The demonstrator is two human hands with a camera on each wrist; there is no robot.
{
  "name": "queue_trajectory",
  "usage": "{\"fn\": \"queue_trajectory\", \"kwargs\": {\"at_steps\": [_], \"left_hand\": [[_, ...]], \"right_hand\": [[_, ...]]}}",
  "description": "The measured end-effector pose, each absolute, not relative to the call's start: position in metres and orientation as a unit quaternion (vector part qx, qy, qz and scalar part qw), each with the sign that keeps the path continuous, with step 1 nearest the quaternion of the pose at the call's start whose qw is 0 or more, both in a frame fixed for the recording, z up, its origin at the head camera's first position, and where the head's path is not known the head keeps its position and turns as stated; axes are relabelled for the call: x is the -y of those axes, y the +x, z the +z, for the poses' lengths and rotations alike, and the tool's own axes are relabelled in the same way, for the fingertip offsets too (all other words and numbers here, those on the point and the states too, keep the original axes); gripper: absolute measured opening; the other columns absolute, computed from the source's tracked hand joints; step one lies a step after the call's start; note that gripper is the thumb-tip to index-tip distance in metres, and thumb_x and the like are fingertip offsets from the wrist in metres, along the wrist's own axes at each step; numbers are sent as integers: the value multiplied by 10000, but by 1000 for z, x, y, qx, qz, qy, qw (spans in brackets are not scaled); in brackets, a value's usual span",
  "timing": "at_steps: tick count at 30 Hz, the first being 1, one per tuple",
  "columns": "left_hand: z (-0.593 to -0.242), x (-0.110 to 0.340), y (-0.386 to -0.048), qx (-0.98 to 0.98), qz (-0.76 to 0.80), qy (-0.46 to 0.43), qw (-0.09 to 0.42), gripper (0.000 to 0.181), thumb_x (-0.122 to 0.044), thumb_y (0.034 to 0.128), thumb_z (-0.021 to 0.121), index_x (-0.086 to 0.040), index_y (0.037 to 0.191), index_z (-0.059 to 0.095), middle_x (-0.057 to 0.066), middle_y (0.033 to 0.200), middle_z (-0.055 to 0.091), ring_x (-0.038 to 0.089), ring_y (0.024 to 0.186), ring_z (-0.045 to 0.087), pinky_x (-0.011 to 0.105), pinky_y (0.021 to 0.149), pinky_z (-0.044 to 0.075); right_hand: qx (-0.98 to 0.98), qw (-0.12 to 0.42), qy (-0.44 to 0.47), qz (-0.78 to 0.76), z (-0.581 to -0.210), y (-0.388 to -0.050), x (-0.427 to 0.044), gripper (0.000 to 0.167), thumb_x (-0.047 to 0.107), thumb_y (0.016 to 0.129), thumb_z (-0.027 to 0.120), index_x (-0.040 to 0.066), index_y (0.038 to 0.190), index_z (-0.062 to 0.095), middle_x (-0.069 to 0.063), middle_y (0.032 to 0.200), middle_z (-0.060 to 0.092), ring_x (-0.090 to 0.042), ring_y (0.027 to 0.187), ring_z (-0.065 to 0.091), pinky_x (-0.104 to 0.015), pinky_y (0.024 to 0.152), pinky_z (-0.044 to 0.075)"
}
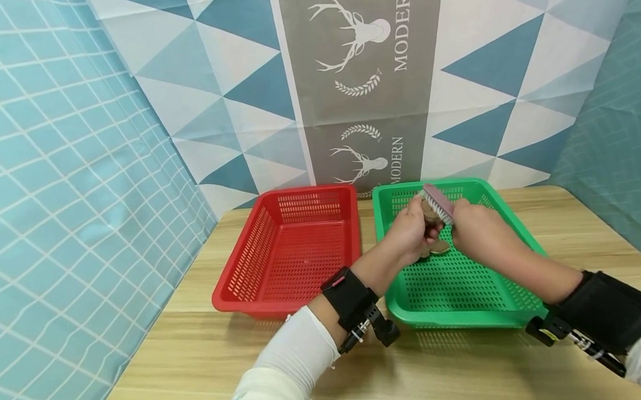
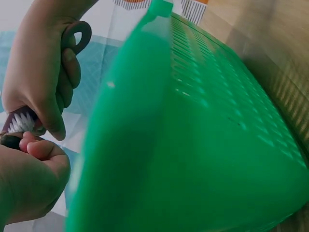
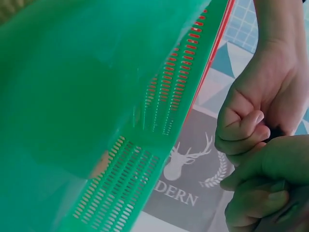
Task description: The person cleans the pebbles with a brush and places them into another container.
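Over the green basket (image 1: pixel 457 319), the left hand (image 1: pixel 409 231) grips a brown roundish object (image 1: pixel 430 214). The right hand (image 1: pixel 472 225) holds a brush with a mauve back (image 1: pixel 438 199), its white bristles against or very close to that object. In the left wrist view, the bristles (image 2: pixel 21 123) show between the right hand (image 2: pixel 41 77) and the left hand (image 2: pixel 36 176), and the brush handle ends in a loop (image 2: pixel 85 36). The right wrist view has the curled right hand (image 3: pixel 265 181) below the left hand (image 3: pixel 256 106); the held object is mostly hidden there.
Brownish flat pieces (image 1: pixel 439 247) lie in the green basket below the hands. A red basket (image 1: pixel 306 253) stands to its left on the wooden table (image 1: pixel 188 352). Patterned cloth (image 1: pixel 264 108) hangs behind, and blue checked cloth (image 1: pixel 61 203) at the left.
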State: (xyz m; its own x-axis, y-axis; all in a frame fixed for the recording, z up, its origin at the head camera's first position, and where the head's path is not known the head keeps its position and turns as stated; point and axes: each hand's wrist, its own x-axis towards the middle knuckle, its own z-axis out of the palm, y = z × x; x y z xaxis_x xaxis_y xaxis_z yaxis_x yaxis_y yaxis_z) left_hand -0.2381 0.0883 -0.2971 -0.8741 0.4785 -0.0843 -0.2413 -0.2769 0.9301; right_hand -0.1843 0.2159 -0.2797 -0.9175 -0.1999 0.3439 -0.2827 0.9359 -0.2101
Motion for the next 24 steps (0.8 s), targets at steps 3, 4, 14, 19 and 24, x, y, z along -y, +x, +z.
{"fn": "queue_trajectory", "kwargs": {"at_steps": [3, 4, 14, 19, 24], "left_hand": [[-298, -86, -240, -552, 796, 97, 229, 502, -320, 1089, 211, -76, 822, 559, 52, 622, 451, 118, 510, 329, 203, 459, 270], [-299, -85, -241, -549, 800, 90, 224, 505, -320, 1088, 213, -74, 812, 558, 51, 615, 448, 114, 503, 326, 199, 451, 268], [-295, -79, -254, -545, 816, 48, 187, 509, -342, 1088, 232, -73, 814, 566, 48, 624, 471, 105, 508, 359, 187, 440, 302], [-295, -75, -255, -564, 802, 67, 185, 520, -428, 1079, 244, -76, 858, 557, 64, 726, 516, 147, 606, 400, 235, 552, 347], [-293, -80, -250, -576, 790, 83, 195, 526, -437, 1069, 224, -61, 885, 544, 66, 778, 480, 171, 673, 411, 270, 639, 368]], "right_hand": [[971, 158, 131, 125, -280, -187, -214, 102, -128, 794, 517, -161, 886, 491, -110, 604, 471, -192, 480, 415, -312, 437, 328], [971, 156, 133, 125, -280, -187, -213, 101, -126, 793, 523, -157, 884, 494, -111, 610, 476, -193, 485, 418, -314, 440, 333], [972, 132, 136, 141, -274, -180, -208, 156, -107, 821, 499, -187, 955, 494, -162, 671, 525, -203, 506, 462, -316, 439, 375], [972, 151, 120, 134, -271, -172, -214, 124, -93, 844, 455, -171, 940, 458, -142, 629, 483, -200, 472, 427, -305, 415, 347], [970, 168, 124, 120, -274, -169, -212, 88, -85, 866, 494, -131, 896, 425, -118, 573, 455, -191, 413, 430, -283, 364, 337]]}}
